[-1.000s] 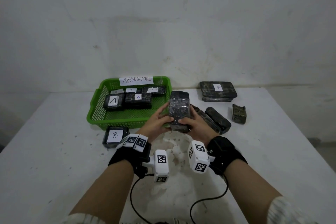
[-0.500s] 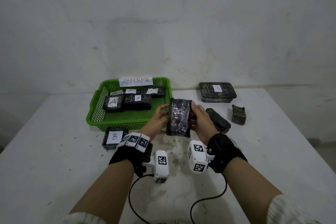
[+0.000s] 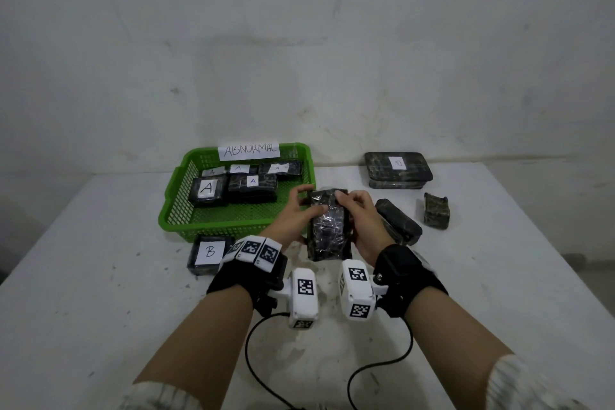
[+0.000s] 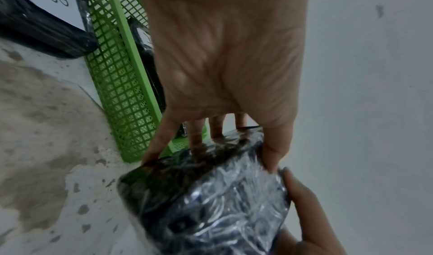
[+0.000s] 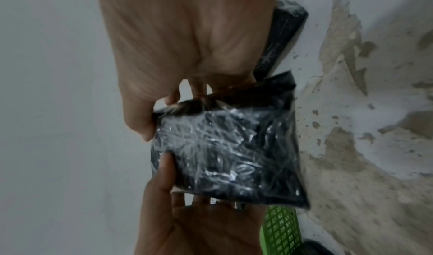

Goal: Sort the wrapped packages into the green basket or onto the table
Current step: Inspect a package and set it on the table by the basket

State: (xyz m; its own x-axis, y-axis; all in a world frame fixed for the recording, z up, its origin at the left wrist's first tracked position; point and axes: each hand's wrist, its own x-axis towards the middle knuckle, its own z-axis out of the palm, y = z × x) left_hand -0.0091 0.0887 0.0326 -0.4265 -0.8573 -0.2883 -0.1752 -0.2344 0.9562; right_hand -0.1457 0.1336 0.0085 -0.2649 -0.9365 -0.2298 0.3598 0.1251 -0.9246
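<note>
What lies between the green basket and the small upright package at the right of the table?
In the head view, the held package, gripped by the left hand and right hand, then a dark package lying on the table.

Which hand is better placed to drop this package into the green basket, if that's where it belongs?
Probably the left hand: it already grips the package on the side nearest the green basket. The right hand grips the far side.
</note>
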